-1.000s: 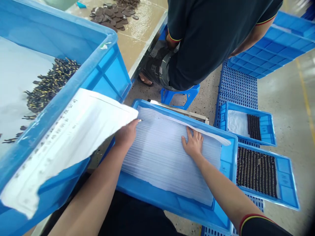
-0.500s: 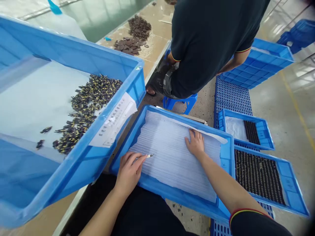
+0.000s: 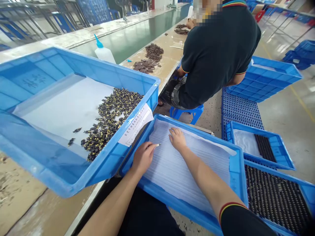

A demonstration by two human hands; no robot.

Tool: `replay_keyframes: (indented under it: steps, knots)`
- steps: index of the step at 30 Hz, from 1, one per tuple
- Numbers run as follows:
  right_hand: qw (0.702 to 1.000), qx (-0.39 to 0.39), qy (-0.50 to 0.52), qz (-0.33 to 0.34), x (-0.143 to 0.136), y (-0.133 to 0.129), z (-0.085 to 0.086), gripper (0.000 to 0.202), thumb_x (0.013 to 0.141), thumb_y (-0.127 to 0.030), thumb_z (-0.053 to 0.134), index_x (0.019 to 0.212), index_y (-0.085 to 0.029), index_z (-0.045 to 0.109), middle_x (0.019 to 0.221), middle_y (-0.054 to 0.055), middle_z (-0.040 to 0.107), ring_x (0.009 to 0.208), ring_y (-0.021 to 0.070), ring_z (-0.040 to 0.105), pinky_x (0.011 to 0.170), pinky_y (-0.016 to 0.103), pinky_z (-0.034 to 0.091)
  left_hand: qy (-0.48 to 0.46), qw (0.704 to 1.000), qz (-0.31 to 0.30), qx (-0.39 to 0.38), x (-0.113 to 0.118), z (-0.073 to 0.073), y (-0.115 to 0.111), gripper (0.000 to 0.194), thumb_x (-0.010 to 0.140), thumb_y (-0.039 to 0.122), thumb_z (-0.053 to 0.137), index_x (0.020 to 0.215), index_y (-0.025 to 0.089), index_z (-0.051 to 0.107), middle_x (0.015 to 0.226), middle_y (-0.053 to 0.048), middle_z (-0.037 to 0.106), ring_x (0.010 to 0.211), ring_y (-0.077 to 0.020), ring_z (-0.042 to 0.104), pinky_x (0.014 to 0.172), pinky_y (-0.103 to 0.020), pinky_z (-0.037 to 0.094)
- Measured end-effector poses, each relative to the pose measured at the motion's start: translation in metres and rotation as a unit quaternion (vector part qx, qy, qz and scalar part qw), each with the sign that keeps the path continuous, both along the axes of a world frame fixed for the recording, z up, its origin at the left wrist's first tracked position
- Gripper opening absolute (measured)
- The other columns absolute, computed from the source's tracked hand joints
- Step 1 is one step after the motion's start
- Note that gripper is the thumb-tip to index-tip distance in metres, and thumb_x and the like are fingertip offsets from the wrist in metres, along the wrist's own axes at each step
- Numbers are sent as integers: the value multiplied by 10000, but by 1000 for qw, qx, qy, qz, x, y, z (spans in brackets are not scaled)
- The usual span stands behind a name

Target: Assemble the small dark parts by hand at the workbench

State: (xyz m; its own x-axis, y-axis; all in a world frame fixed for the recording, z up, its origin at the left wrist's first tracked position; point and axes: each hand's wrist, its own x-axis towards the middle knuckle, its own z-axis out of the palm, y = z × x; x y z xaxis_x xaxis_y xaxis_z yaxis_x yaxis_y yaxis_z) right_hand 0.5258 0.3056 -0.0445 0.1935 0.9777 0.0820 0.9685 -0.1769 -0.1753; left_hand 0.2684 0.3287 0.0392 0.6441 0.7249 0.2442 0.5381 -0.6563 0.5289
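Head view of a seated worker with a shallow blue tray (image 3: pixel 228 183) resting across the lap, lined by a ribbed white foam sheet (image 3: pixel 182 167) that covers nearly its whole floor. The left hand (image 3: pixel 143 157) lies on the sheet's near-left part, its fingers pinched on a small pale-tipped part (image 3: pixel 158 144) that projects from between the fingertips. The right hand (image 3: pixel 177 139) rests just beside it, released and flat, palm down with fingers spread on the far-left area of the sheet; it holds nothing. To the left, a deep blue crate (image 3: pixel 115 154) stands tilted on the bench (image 3: pixel 49 209), its near corner overhanging the tray; it holds a white liner and a heap of small dark parts with yellow ends (image 3: pixel 110 118), and a printed paper label (image 3: pixel 136 124) hangs over its rim. Farther along the bench stand a squeeze bottle with a blue nozzle (image 3: pixel 104 52) and piles of dark flat pieces (image 3: pixel 147 62). A co-worker in a dark shirt (image 3: pixel 216 52) sits on a blue stool (image 3: pixel 187 113) beyond the tray. On the floor at right lie further blue trays, one filled with rows of dark parts (image 3: pixel 275 196).
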Motion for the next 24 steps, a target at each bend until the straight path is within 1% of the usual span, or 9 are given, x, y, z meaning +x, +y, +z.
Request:
replay_keyframes:
  steps: [1, 3, 6, 8, 10, 13, 15, 18, 24]
  knots:
    - [1000, 2, 0, 9, -1, 7, -3, 447, 1025, -319, 453, 1452, -211, 530, 1545, 89, 482, 1347, 265, 433, 1074, 402, 375, 17, 1000, 3, -8, 14, -4, 11, 302, 1026, 220, 444, 1196, 235, 693, 1113, -88, 685, 1035, -219, 648, 912, -356, 528]
    - [1000, 1, 2, 24, 2, 10, -10, 471, 1016, -328, 478, 1474, -222, 508, 1586, 82, 441, 1381, 280, 404, 1102, 438, 346, 47, 999, 9, -25, 41, -14, 32, 309, 1017, 200, 444, 1186, 212, 702, 1132, -89, 677, 1037, -212, 647, 913, -331, 518]
    - [1000, -4, 6, 26, 13, -4, -20, 490, 1025, -339, 463, 1504, -233, 473, 1594, 83, 434, 1408, 271, 389, 1124, 451, 318, 72, 996, 11, -41, 74, -34, 55, 306, 1001, 186, 465, 1171, 203, 719, 1116, -84, 675, 975, -203, 653, 838, -305, 516]
    - [1000, -3, 8, 12, 20, -17, -24, 509, 1031, -342, 444, 1528, -232, 440, 1606, 87, 417, 1423, 266, 375, 1135, 453, 301, 83, 995, 7, -47, 89, -50, 65, 294, 991, 191, 489, 1157, 211, 730, 1102, -74, 675, 940, -198, 650, 798, -296, 507]
    - [1000, 0, 9, -2, 24, -27, -25, 518, 1032, -342, 431, 1539, -232, 424, 1619, 83, 397, 1432, 262, 366, 1145, 450, 285, 92, 994, 1, -54, 101, -64, 70, 286, 987, 194, 500, 1143, 217, 739, 1098, -67, 674, 930, -194, 643, 792, -288, 498]
    - [1000, -2, 13, -14, 27, -33, -24, 529, 1027, -345, 431, 1543, -232, 418, 1623, 80, 391, 1434, 267, 362, 1151, 450, 276, 100, 993, -4, -63, 116, -78, 74, 299, 997, 205, 486, 1155, 220, 740, 1097, -70, 671, 938, -189, 633, 808, -281, 490]
    - [1000, -5, 16, -15, 27, -33, -21, 533, 1022, -345, 436, 1544, -240, 417, 1619, 81, 398, 1433, 274, 361, 1146, 459, 278, 101, 993, -8, -68, 124, -83, 76, 313, 1006, 213, 475, 1182, 234, 733, 1100, -67, 671, 952, -183, 629, 827, -273, 484]
    - [1000, -9, 20, -12, 27, -31, -19, 535, 1018, -342, 443, 1545, -258, 415, 1614, 77, 404, 1431, 277, 360, 1138, 470, 280, 104, 992, -14, -71, 132, -87, 81, 326, 1010, 210, 466, 1200, 247, 728, 1096, -65, 670, 962, -176, 626, 846, -267, 475]
    - [999, -11, 27, -15, 27, -30, -19, 536, 1011, -337, 457, 1541, -262, 426, 1614, 80, 404, 1424, 284, 363, 1134, 473, 276, 133, 988, -12, -76, 136, -88, 90, 349, 988, 163, 466, 1198, 247, 732, 1111, -52, 665, 952, -181, 632, 838, -275, 467]
